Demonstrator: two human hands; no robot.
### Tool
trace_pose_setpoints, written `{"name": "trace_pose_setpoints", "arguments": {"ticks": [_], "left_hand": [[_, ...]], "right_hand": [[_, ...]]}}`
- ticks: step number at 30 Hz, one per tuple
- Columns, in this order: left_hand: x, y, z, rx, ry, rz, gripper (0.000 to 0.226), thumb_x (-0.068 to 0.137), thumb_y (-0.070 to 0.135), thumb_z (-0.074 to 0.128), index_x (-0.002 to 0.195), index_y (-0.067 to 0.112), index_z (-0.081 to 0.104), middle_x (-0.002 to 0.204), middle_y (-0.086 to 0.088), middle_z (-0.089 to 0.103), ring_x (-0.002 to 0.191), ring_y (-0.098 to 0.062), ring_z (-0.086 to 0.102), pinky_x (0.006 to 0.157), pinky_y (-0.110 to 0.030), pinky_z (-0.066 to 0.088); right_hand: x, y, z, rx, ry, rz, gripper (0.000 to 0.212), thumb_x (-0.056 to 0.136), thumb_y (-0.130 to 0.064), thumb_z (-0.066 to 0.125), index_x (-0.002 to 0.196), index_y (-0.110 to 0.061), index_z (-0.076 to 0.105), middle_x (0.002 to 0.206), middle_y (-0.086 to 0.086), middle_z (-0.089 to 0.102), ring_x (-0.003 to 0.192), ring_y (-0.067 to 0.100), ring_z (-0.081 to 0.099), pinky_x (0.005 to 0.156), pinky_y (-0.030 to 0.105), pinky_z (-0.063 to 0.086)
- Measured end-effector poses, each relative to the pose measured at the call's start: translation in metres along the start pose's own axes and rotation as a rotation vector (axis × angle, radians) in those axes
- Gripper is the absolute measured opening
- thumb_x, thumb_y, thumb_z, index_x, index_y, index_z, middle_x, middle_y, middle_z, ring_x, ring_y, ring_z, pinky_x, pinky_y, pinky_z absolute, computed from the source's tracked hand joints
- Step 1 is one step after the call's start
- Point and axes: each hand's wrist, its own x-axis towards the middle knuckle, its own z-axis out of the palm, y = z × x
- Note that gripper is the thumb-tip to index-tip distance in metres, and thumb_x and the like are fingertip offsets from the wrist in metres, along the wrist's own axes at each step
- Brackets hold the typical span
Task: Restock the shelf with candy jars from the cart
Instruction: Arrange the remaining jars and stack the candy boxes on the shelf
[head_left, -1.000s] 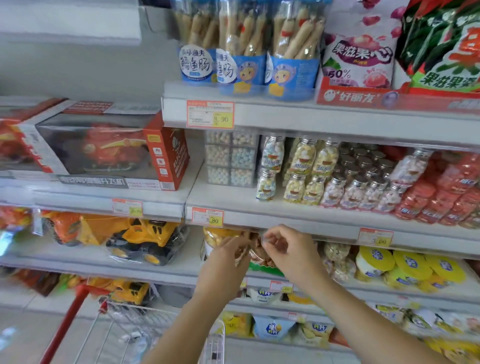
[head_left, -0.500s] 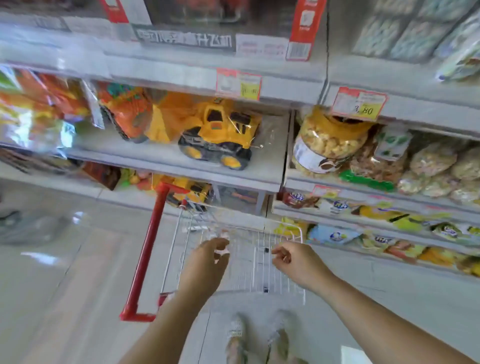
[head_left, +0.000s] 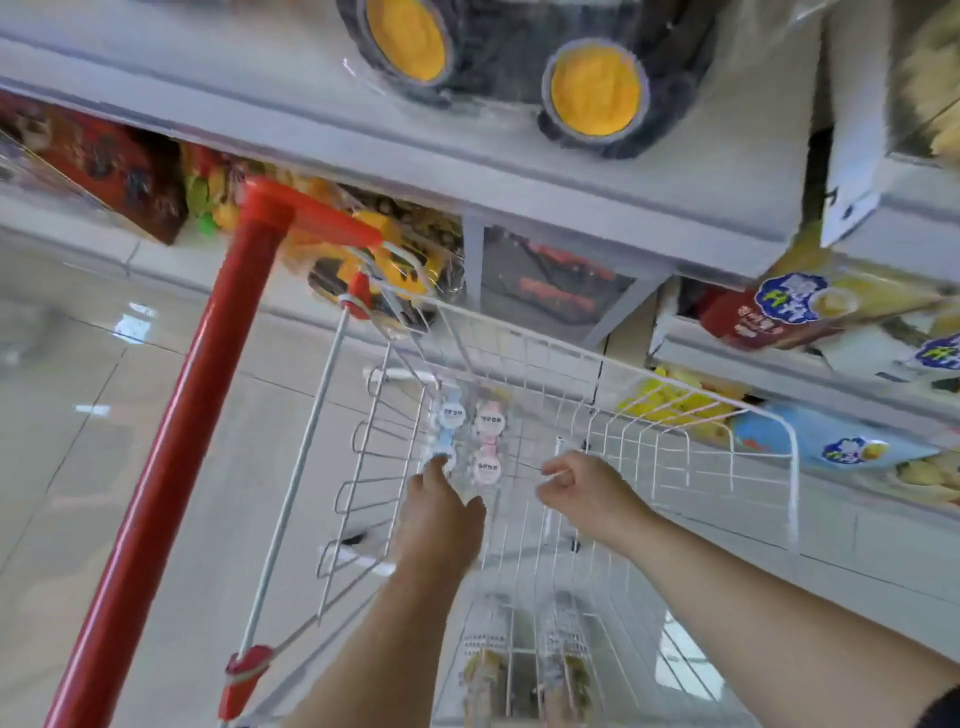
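Observation:
Several clear candy jars with blue and pink round lid labels (head_left: 490, 419) lie in the far left corner of the white wire cart (head_left: 675, 395). My left hand (head_left: 441, 514) reaches down into the basket with fingers extended. Its fingertips touch the nearest blue-labelled jar (head_left: 448, 457), which they partly hide. My right hand (head_left: 587, 488) hovers inside the basket just right of the jars, fingers loosely curled and holding nothing. The white shelf (head_left: 467, 156) runs overhead along the top of the view.
The cart's red handle bar (head_left: 208, 395) slants across the left. A bagged toy truck with yellow wheels (head_left: 592, 93) sits on the shelf above. Snack bags (head_left: 810, 306) fill the lower shelves at right. Pale tiled floor (head_left: 78, 467) lies to the left.
The view has dropped from the candy shelf to the cart. Both hands came down from the shelf edge into the basket, and my left hand has reached the jars.

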Motion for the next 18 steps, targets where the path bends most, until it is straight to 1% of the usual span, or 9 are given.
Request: {"name": "trace_pose_setpoints", "arguments": {"ticks": [2,4,5,7,10,12,14,16,18], "left_hand": [[0.027,-0.006,0.017,0.041,0.011,-0.04,0.066,0.091,0.017,0.057,0.15,0.017,0.029,0.144,-0.01,0.042,0.13,-0.029,0.043,0.108,-0.041,0.038],[0.046,-0.009,0.029,0.087,0.01,-0.054,0.067,0.092,0.014,0.05,0.152,0.018,0.021,0.147,-0.009,0.036,0.132,-0.03,0.038,0.108,-0.042,0.036],[0.052,-0.009,0.035,0.095,0.015,-0.075,0.067,0.093,0.013,0.048,0.153,0.02,0.018,0.148,-0.008,0.032,0.133,-0.031,0.036,0.106,-0.042,0.035],[0.059,-0.007,0.046,0.126,0.034,-0.133,0.068,0.094,0.013,0.049,0.152,0.025,0.015,0.15,-0.008,0.023,0.136,-0.032,0.031,0.104,-0.043,0.034],[0.067,-0.009,0.064,0.142,0.056,-0.154,0.08,0.091,0.011,0.052,0.153,0.028,0.005,0.154,-0.009,0.006,0.141,-0.034,0.018,0.108,-0.046,0.034],[0.071,-0.012,0.071,0.132,0.077,-0.164,0.085,0.09,0.009,0.052,0.153,0.03,-0.001,0.153,-0.005,0.002,0.142,-0.033,0.015,0.108,-0.051,0.037],[0.073,-0.013,0.073,0.142,0.093,-0.172,0.085,0.091,0.009,0.053,0.153,0.033,-0.001,0.153,-0.001,0.002,0.142,-0.032,0.017,0.106,-0.055,0.038],[0.071,-0.012,0.071,0.143,0.097,-0.171,0.084,0.09,0.006,0.05,0.154,0.034,0.003,0.153,-0.003,0.004,0.14,-0.033,0.02,0.106,-0.054,0.038],[0.07,-0.014,0.07,0.13,0.109,-0.174,0.084,0.089,0.001,0.047,0.154,0.035,0.006,0.154,-0.002,0.007,0.14,-0.034,0.021,0.107,-0.051,0.038]], "right_hand": [[0.032,0.005,0.017,0.015,-0.023,0.01,0.044,0.087,-0.024,0.073,0.127,-0.015,0.055,0.11,0.001,0.064,0.086,0.015,0.063,0.062,0.019,0.047],[0.053,0.005,0.033,-0.07,-0.003,-0.063,0.062,0.083,-0.029,0.077,0.135,-0.019,0.045,0.124,0.001,0.053,0.096,0.019,0.059,0.065,0.021,0.047],[0.06,0.005,0.04,-0.197,0.034,-0.143,0.071,0.082,-0.033,0.078,0.14,-0.023,0.039,0.134,0.003,0.046,0.107,0.02,0.055,0.073,0.024,0.048],[0.068,0.0,0.048,-0.574,0.105,-0.326,0.083,0.083,-0.044,0.072,0.15,-0.028,0.025,0.154,0.007,0.022,0.132,0.026,0.036,0.096,0.035,0.045],[0.078,-0.013,0.05,-0.872,0.148,-0.486,0.094,0.082,-0.056,0.065,0.154,-0.027,0.011,0.162,0.01,-0.002,0.145,0.03,0.013,0.112,0.043,0.028],[0.09,-0.017,0.05,-0.985,0.129,-0.527,0.106,0.077,-0.062,0.065,0.156,-0.026,0.003,0.162,0.011,-0.006,0.148,0.031,0.005,0.114,0.046,0.021],[0.099,-0.02,0.049,-1.072,0.071,-0.533,0.118,0.071,-0.067,0.067,0.156,-0.024,-0.003,0.162,0.013,-0.008,0.148,0.033,0.003,0.114,0.048,0.021],[0.103,-0.022,0.048,-1.105,0.056,-0.523,0.123,0.069,-0.067,0.07,0.156,-0.025,-0.005,0.16,0.015,-0.005,0.145,0.035,0.008,0.111,0.047,0.025],[0.101,-0.021,0.046,-1.096,0.071,-0.545,0.119,0.069,-0.061,0.071,0.157,-0.025,-0.002,0.157,0.017,0.002,0.139,0.036,0.017,0.108,0.046,0.029]]}}
